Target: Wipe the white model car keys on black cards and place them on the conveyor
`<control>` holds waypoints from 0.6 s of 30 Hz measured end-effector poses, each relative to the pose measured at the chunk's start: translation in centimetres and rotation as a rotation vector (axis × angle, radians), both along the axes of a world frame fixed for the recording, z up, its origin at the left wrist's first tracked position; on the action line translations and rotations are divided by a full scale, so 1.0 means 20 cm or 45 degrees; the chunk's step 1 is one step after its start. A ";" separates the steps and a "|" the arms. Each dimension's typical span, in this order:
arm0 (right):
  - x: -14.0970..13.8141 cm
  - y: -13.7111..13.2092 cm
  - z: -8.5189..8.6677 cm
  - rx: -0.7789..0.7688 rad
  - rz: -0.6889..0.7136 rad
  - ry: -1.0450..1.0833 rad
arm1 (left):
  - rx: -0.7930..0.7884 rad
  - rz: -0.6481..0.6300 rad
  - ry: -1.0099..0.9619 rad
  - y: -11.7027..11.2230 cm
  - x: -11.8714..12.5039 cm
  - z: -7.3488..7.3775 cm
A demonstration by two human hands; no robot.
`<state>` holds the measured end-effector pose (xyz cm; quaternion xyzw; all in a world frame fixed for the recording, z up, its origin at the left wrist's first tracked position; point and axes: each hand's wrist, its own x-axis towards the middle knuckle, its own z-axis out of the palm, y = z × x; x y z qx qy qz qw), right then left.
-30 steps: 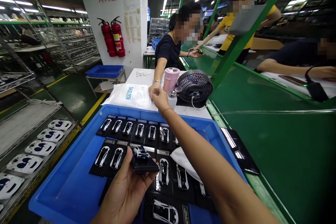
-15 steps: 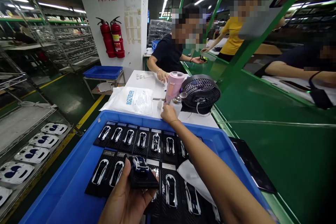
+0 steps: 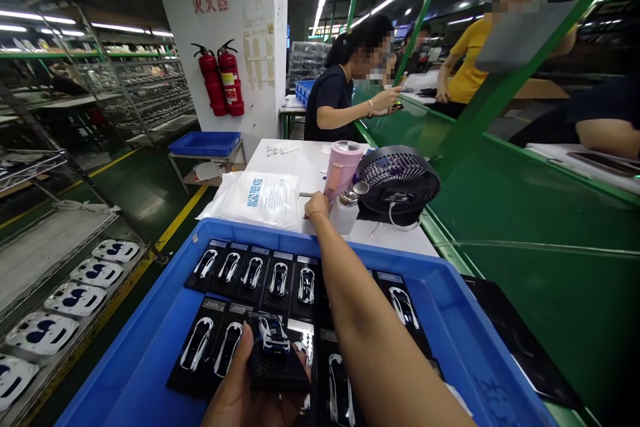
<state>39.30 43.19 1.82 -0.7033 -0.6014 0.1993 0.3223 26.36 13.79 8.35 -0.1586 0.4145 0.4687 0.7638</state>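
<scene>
My left hand (image 3: 253, 395) holds a small white and blue model car on a black base (image 3: 277, 353) over a blue tray (image 3: 150, 353). The tray carries two rows of white model cars on black bases (image 3: 255, 273). My right arm stretches over the tray to the white table beyond it. There my right hand (image 3: 317, 204) is closed in a pinch on a thin object I cannot make out, next to a small white bottle (image 3: 345, 213) and a pink cup (image 3: 342, 167).
A black desk fan (image 3: 397, 181) and a white plastic bag (image 3: 260, 199) sit on the white table (image 3: 300, 160). A green conveyor (image 3: 525, 227) runs on the right with people working at it. Wire shelves with white parts (image 3: 65, 300) stand left.
My right hand has drawn back from a co-worker's hand on the far table to the spot by the white bottle. The co-worker has turned to the conveyor. My left hand sank slightly.
</scene>
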 end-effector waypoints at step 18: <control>0.28 -1.42 0.51 0.204 0.642 0.723 | 0.227 0.270 -0.235 -0.11 0.00 0.04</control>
